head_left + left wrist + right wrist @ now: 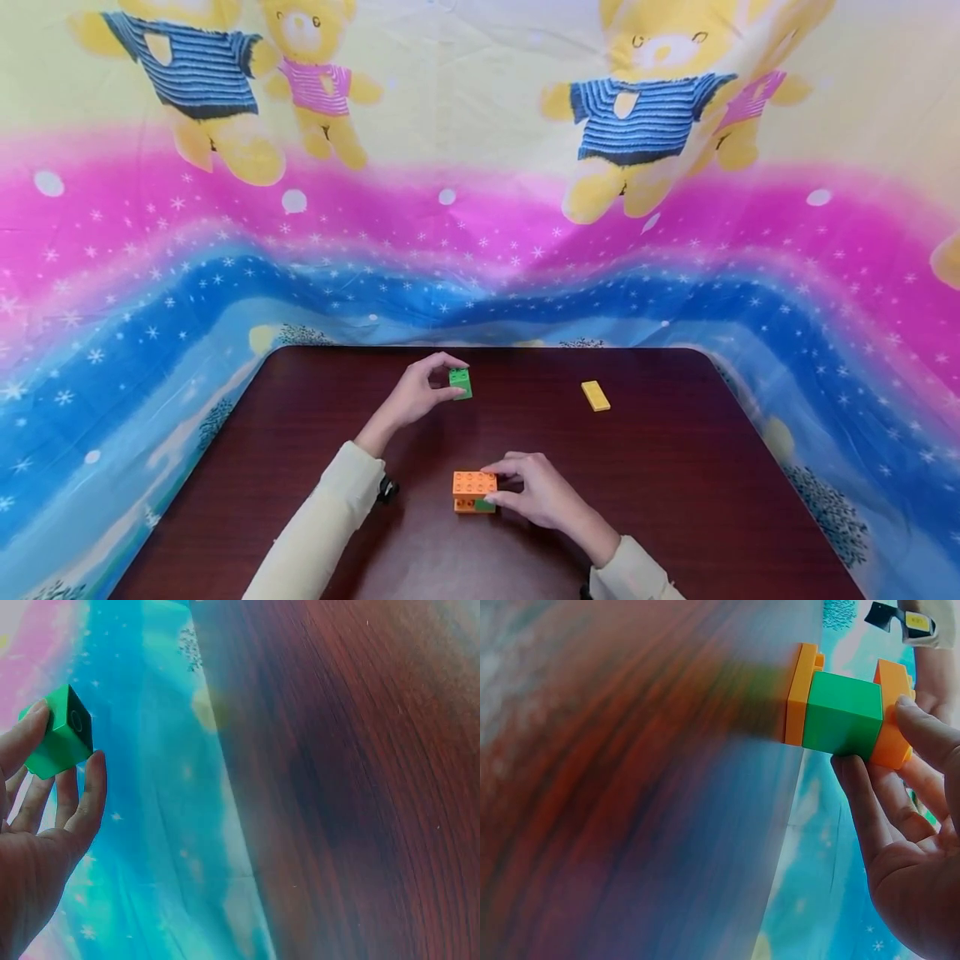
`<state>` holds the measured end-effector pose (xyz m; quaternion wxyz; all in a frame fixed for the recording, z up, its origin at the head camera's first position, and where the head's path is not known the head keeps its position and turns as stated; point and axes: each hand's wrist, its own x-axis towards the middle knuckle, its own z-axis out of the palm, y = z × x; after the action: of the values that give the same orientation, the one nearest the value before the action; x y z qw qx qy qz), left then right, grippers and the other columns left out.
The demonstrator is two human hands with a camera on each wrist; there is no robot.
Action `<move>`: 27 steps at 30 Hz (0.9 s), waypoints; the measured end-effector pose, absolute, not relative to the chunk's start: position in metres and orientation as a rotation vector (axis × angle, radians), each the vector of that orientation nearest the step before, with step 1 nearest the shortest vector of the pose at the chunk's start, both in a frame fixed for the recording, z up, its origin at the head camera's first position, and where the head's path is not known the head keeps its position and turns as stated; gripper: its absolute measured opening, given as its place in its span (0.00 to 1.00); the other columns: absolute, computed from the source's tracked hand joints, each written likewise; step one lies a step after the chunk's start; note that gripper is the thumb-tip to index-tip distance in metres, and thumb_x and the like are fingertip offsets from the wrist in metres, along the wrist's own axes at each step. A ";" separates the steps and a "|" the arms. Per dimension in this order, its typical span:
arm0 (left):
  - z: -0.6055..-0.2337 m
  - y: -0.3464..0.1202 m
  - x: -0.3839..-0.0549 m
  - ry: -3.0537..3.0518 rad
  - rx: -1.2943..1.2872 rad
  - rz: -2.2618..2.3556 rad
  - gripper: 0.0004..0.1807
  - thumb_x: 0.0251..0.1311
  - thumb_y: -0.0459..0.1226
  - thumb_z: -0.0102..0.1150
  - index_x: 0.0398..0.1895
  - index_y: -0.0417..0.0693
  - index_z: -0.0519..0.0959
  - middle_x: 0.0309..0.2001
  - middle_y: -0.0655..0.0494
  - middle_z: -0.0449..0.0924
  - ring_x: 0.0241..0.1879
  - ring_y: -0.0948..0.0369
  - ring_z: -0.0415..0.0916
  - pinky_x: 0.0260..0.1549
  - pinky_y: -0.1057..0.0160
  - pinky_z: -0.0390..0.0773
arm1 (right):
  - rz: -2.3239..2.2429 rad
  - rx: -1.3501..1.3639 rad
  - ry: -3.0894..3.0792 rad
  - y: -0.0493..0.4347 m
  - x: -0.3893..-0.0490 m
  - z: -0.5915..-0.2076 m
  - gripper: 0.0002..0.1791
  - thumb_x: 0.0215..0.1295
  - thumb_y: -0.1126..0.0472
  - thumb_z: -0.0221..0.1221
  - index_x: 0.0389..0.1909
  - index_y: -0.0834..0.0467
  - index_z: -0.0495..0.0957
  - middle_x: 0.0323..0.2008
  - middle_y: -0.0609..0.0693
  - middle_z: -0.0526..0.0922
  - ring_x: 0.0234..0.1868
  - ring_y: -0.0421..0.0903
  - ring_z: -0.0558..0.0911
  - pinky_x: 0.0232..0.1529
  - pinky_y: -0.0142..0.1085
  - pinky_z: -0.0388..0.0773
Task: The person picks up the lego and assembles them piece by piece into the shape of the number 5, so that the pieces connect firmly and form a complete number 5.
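Observation:
My left hand [415,395] pinches a green toy brick [460,384] between thumb and fingertips, over the far half of the table. In the left wrist view, the thumb lies on one face of this green brick [61,735]. Closer to me stands a small stack: a thin orange brick at the bottom [800,694], a green block [843,712] above one end of it, and a studded orange brick [474,482] on top. The right hand [545,493] grips the top orange brick's right end, with a fingertip against the green block.
A flat yellow brick [596,396] lies alone toward the back right of the dark wooden table [675,483]. A printed cloth [480,225] with teddy bears and snowflakes hangs behind the table and around its sides.

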<state>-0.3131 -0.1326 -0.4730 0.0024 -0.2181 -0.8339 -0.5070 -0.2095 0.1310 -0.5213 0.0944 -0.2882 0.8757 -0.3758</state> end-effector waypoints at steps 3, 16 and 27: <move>-0.470 -0.134 -0.305 -2.607 -0.734 -1.568 0.21 0.63 0.39 0.72 0.57 0.66 0.81 0.53 0.59 0.81 0.51 0.51 0.80 0.46 0.51 0.85 | -1.118 -0.860 2.593 0.131 -0.210 -0.522 0.20 0.65 0.49 0.71 0.57 0.48 0.86 0.42 0.40 0.86 0.44 0.34 0.84 0.46 0.31 0.84; -0.455 -0.144 -0.265 -2.577 -0.757 -1.557 0.23 0.60 0.38 0.75 0.58 0.63 0.82 0.49 0.62 0.81 0.47 0.54 0.80 0.47 0.58 0.85 | -1.109 -0.822 2.587 0.132 -0.209 -0.521 0.21 0.65 0.48 0.71 0.58 0.47 0.86 0.44 0.41 0.86 0.45 0.35 0.85 0.47 0.33 0.85; -0.455 -0.146 -0.239 -2.536 -0.815 -1.566 0.24 0.57 0.38 0.76 0.56 0.68 0.82 0.51 0.64 0.81 0.47 0.62 0.82 0.50 0.63 0.84 | -1.117 -0.850 2.598 0.131 -0.209 -0.520 0.21 0.66 0.48 0.70 0.58 0.48 0.86 0.44 0.42 0.86 0.45 0.37 0.85 0.46 0.32 0.84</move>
<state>-0.2394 -0.1456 -0.4553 0.0255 -0.2636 -0.8205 -0.5067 -0.2089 0.1315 -0.5202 0.0942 -0.2866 0.8759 -0.3766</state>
